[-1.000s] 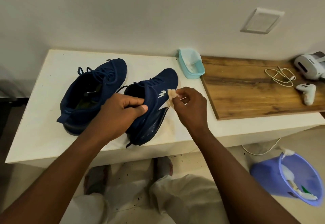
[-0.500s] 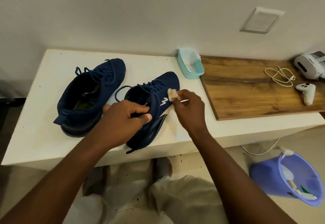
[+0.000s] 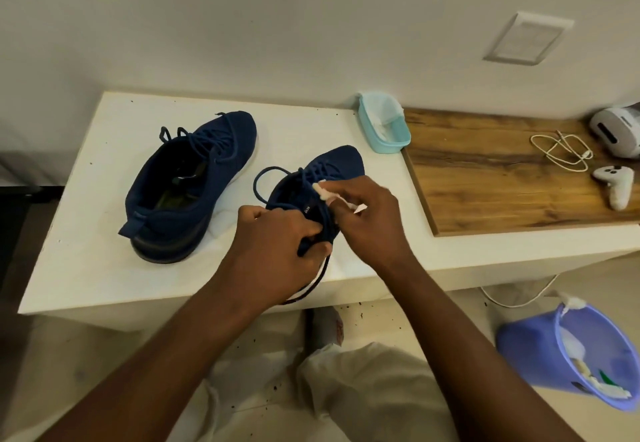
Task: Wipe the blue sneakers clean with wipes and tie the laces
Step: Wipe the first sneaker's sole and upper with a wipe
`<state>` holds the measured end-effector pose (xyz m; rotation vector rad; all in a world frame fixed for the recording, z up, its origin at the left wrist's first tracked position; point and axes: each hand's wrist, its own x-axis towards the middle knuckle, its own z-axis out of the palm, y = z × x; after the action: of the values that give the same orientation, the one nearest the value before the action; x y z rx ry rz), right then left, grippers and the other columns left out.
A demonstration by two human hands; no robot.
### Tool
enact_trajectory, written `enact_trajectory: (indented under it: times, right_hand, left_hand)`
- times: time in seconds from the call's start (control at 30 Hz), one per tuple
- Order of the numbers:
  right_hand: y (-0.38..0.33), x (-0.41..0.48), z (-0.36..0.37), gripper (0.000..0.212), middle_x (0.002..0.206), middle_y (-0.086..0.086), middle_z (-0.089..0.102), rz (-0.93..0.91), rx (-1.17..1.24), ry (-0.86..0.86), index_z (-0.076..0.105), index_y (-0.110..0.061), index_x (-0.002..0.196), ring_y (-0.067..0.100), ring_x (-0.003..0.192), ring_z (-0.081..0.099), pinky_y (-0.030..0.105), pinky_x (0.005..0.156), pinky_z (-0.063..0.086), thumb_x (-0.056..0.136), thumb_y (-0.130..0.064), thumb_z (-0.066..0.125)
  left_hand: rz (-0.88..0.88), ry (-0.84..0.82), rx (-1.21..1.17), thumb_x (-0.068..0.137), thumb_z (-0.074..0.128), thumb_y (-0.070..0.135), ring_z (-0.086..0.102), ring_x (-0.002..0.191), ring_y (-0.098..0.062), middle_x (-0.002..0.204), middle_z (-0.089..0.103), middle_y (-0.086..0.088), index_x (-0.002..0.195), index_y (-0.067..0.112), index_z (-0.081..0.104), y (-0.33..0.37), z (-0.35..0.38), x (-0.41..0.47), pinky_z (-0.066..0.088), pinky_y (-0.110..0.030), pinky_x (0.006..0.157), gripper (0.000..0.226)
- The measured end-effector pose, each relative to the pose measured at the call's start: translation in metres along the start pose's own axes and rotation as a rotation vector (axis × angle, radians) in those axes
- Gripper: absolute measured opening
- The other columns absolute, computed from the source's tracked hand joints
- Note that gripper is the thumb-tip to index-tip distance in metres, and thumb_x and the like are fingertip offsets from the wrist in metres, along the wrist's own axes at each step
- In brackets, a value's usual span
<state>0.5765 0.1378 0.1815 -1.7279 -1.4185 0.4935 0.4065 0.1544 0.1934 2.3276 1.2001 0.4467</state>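
Two navy blue sneakers stand on a white table (image 3: 86, 251). The left sneaker (image 3: 187, 185) rests untouched, laces loose. The right sneaker (image 3: 329, 171) now sits upright under my hands, its toe pointing away. My left hand (image 3: 277, 247) grips its heel and collar, with a dark lace trailing below toward the table edge. My right hand (image 3: 363, 219) pinches a small crumpled wipe (image 3: 323, 192) against the tongue and laces. Much of this shoe is hidden by both hands.
A teal wipes tub (image 3: 384, 129) stands behind the right sneaker. A wooden board (image 3: 502, 192) on the right carries a white cable (image 3: 561, 152), a controller (image 3: 614, 185) and a headset (image 3: 616, 133). A purple bin (image 3: 568, 355) with used wipes sits on the floor.
The right sneaker turned from lying tilted on its side to upright. My right hand moved the wipe from the side logo to the tongue and laces. The left hand shifted to the heel.
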Motion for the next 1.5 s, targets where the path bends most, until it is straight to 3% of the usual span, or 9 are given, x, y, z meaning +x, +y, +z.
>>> enact_trajectory:
  times: [0.2, 0.33, 0.43, 0.6, 0.67, 0.83, 1.07, 1.27, 1.5]
  right_hand:
    - [0.035, 0.020, -0.007, 0.016, 0.103, -0.004, 0.073, 0.235, -0.125, 0.036, 0.079, -0.022, 0.104, 0.006, 0.094, 0.066, 0.004, 0.072, 0.045, 0.090, -0.023, 0.071]
    - [0.009, 0.006, -0.004, 0.011, 0.089, -0.004, 0.073, 0.127, 0.039, -0.233, 0.081, -0.017, 0.095, 0.010, 0.081, 0.067, 0.021, 0.071, 0.053, 0.085, -0.016, 0.077]
    - [-0.001, 0.001, -0.010, 0.013, 0.083, 0.001, 0.075, 0.171, 0.231, -0.324, 0.080, -0.010, 0.093, 0.008, 0.074, 0.069, 0.019, 0.063, 0.053, 0.083, -0.004, 0.074]
    - [0.029, 0.028, -0.009, 0.012, 0.092, -0.009, 0.076, 0.262, 0.093, 0.110, 0.079, -0.023, 0.098, 0.009, 0.083, 0.070, 0.034, 0.074, 0.059, 0.091, -0.030, 0.073]
    - [0.034, 0.030, 0.001, 0.017, 0.103, -0.005, 0.073, 0.242, -0.040, 0.072, 0.078, -0.024, 0.103, 0.012, 0.092, 0.067, 0.038, 0.085, 0.057, 0.093, -0.035, 0.069]
    - [0.019, 0.023, 0.013, 0.011, 0.088, -0.006, 0.066, -0.054, -0.115, -0.042, 0.076, -0.019, 0.094, 0.010, 0.083, 0.062, 0.027, 0.074, 0.051, 0.095, -0.016, 0.065]
    - [0.049, 0.071, 0.019, 0.022, 0.112, 0.001, 0.068, 0.184, -0.257, 0.108, 0.072, -0.021, 0.116, 0.017, 0.102, 0.062, 0.026, 0.084, 0.045, 0.098, -0.024, 0.059]
    - [0.031, 0.065, 0.028, 0.027, 0.101, -0.012, 0.068, -0.069, -0.238, -0.099, 0.078, -0.020, 0.104, 0.002, 0.094, 0.061, 0.011, 0.083, 0.046, 0.093, -0.005, 0.058]
    - [0.039, 0.076, 0.034, 0.035, 0.109, 0.008, 0.067, -0.062, -0.512, -0.065, 0.075, -0.018, 0.110, 0.030, 0.102, 0.058, 0.036, 0.080, 0.045, 0.086, 0.000, 0.056]
  left_hand:
    - [0.020, 0.334, -0.170, 0.092, 0.073, 0.028, 0.056, 0.113, -0.018, 0.122, 0.066, 0.002, 0.125, 0.022, 0.069, -0.011, -0.005, 0.009, 0.048, -0.047, 0.100, 0.034]
    - [-0.091, 0.165, -0.227, 0.093, 0.071, 0.021, 0.037, 0.142, -0.015, 0.153, 0.047, 0.005, 0.152, 0.031, 0.044, -0.022, -0.004, 0.019, 0.031, -0.039, 0.118, 0.065]
    - [-0.115, 0.061, -0.276, 0.098, 0.064, 0.025, 0.051, 0.131, -0.014, 0.143, 0.057, 0.005, 0.151, 0.033, 0.046, -0.029, -0.002, 0.022, 0.040, -0.031, 0.111, 0.057]
    - [-0.101, 0.101, -0.222, 0.097, 0.064, 0.026, 0.057, 0.111, -0.012, 0.120, 0.060, 0.005, 0.132, 0.033, 0.065, -0.031, 0.001, 0.022, 0.047, -0.029, 0.096, 0.036]
    - [-0.104, 0.095, -0.216, 0.095, 0.066, 0.027, 0.056, 0.112, -0.011, 0.120, 0.060, 0.007, 0.129, 0.032, 0.067, -0.030, 0.002, 0.021, 0.046, -0.028, 0.096, 0.034]
    - [-0.120, 0.050, -0.265, 0.092, 0.067, 0.021, 0.064, 0.107, -0.015, 0.120, 0.069, 0.006, 0.123, 0.026, 0.066, -0.026, -0.001, 0.016, 0.052, -0.033, 0.095, 0.031]
    - [-0.139, -0.007, -0.234, 0.097, 0.059, 0.019, 0.067, 0.106, -0.019, 0.121, 0.071, 0.001, 0.128, 0.029, 0.065, -0.027, 0.001, 0.017, 0.054, -0.037, 0.095, 0.033]
    - [-0.162, -0.019, -0.207, 0.098, 0.058, 0.018, 0.066, 0.099, -0.017, 0.114, 0.072, 0.001, 0.126, 0.028, 0.067, -0.028, 0.000, 0.018, 0.053, -0.029, 0.089, 0.031]
    - [-0.164, -0.034, -0.226, 0.098, 0.057, 0.016, 0.067, 0.097, -0.017, 0.111, 0.073, 0.002, 0.125, 0.028, 0.068, -0.027, 0.000, 0.016, 0.055, -0.035, 0.089, 0.031]
